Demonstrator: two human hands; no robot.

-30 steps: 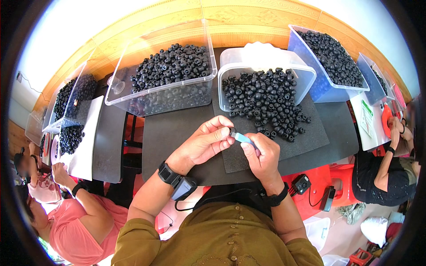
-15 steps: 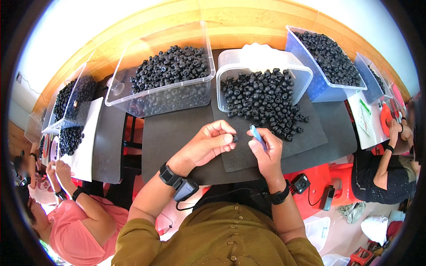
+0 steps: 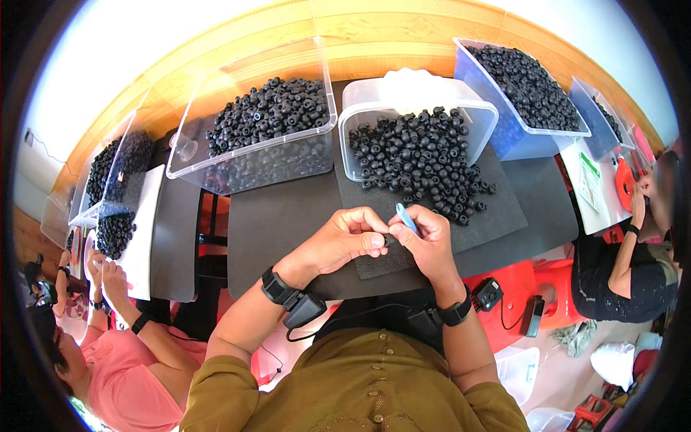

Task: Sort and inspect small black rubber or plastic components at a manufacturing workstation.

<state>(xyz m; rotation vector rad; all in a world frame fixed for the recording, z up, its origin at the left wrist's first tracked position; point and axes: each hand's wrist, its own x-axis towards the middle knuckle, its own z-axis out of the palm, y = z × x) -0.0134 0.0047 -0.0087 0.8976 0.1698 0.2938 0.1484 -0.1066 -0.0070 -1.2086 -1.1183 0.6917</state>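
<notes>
Landmark: we place everything against the dark mat (image 3: 497,216), a flat, matte, slightly rough sheet on the black table (image 3: 281,216).
Left hand (image 3: 344,241): at the mat's near edge, fingers curled shut, thumb and forefinger pinching a small black ring (image 3: 387,240).
Right hand (image 3: 430,241): just beside the left one over the same near edge, closed around a thin light-blue tool (image 3: 407,217) that sticks up from the fingers.
Ring in hand: small, round, dull black, rubbery-looking; it sits between the two hands' fingertips, and we cannot tell whether the tool's tip touches it, since the fingers cover most of it.
Wrists: a black band on each, just nearer than the mat; a small black box with a cable hangs at the left one.
Loose pile (image 3: 425,169): many like black rings, each with a hole, spilling onto the mat's far half.
White tub (image 3: 417,97): cloudy plastic, rounded corners, lying at the mat's far edge with its mouth toward the pile.
Clear bin (image 3: 248,155): hard see-through plastic, left of the mat, heaped with rings.
Blue bin (image 3: 504,133): tinted plastic, right of the tub, full of rings.
Hard to make out: further bins at both sides are bent and cut by the rim; other people sit to either side of the mat, only partly in view.
</notes>
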